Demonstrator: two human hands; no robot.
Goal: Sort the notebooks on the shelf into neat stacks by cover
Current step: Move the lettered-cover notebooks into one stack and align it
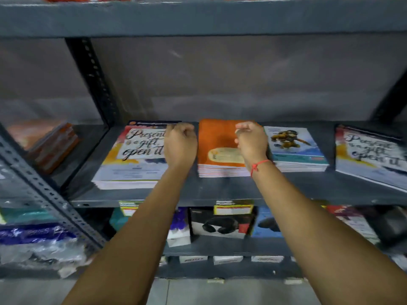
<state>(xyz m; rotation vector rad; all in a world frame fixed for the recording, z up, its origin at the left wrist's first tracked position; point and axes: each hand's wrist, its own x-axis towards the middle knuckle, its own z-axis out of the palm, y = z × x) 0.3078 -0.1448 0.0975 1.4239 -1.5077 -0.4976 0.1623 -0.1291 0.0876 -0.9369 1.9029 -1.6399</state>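
Observation:
On the grey shelf (220, 190) lie several stacks of notebooks. At the left is a stack with a "Present is a gift, open it" cover (132, 155). An orange-covered stack (217, 144) sits in the middle, and right of it a blue stack with a diver picture (295, 148). A second "Present is a gift" stack (372, 155) lies at the far right, slightly skewed. My left hand (179, 144) hovers with fingers curled over the gap between the left and orange stacks, holding nothing. My right hand (251, 142), a red thread on its wrist, hangs loosely curled over the orange stack's right edge.
A perforated metal upright (94, 80) divides the shelf from the left bay, where orange-red notebooks (52, 146) lie. The shelf above (198, 18) overhangs. Below are boxed goods (222, 223) and plastic-wrapped packs (39, 243).

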